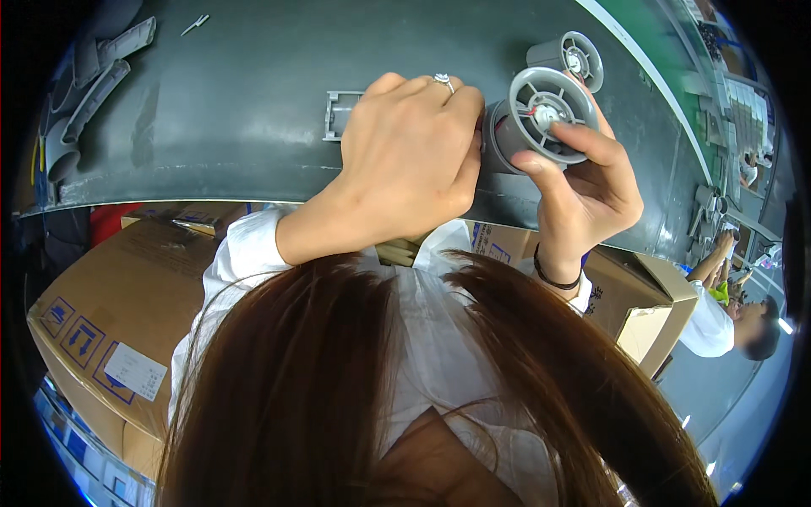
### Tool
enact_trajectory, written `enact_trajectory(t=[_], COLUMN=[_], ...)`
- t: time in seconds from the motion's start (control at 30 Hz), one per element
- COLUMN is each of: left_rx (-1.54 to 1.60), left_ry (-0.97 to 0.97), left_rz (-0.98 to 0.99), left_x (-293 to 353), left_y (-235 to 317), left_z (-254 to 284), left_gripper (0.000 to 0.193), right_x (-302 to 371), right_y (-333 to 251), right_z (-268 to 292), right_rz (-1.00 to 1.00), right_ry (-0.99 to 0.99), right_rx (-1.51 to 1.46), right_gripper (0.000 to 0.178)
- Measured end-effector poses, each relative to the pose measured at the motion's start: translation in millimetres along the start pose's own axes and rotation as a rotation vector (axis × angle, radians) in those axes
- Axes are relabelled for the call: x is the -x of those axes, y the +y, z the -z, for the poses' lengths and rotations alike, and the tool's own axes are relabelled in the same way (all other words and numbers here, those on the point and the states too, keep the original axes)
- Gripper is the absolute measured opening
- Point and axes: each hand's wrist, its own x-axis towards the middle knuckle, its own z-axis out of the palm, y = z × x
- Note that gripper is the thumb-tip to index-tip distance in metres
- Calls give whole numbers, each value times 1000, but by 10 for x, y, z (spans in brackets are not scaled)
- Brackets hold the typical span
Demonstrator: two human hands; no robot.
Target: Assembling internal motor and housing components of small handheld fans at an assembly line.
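Observation:
My right hand (587, 173) grips a grey, round plastic housing (505, 139) with a spoked end and a pale hub; thumb and index finger reach over its rim. A bit of red shows inside it. Against the other end of this housing rests my left hand (410, 160), back upward, a ring on one finger. Its fingers are curled, and what they close on is hidden. From under the left hand's far side a grey rectangular plastic frame (332, 116) sticks out. A second spoked grey housing (541, 56) lies on its side just beyond my right hand.
Curved grey plastic pieces (93, 93) are heaped at the dark table's (228, 101) left end. A small pale part (195, 24) lies far left. Cardboard boxes (144, 287) stand below the near edge on both sides. At the far right, a person (718, 317) sits nearby.

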Motion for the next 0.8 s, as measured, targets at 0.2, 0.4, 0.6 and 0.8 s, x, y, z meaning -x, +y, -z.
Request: enact_trajectory(t=[0.2,0.4,0.6,0.8], left_rx=[-78,-69,-12,-45], left_ry=[35,23,18,52], left_rz=[-55,-65,-7,-24], left_x=[19,-10,45,32], left_y=[-24,-44,-90,-70], left_z=[-38,4,-13,-33], left_gripper=[11,8,6,9], right_x=[13,101,172,252], right_y=[143,88,26,84], right_z=[217,137,64,78], right_rz=[17,95,12,-68], right_ry=[-95,-52,-25,-8], right_rx=[-270,-158,-77,-60], right_gripper=[27,24,23,25])
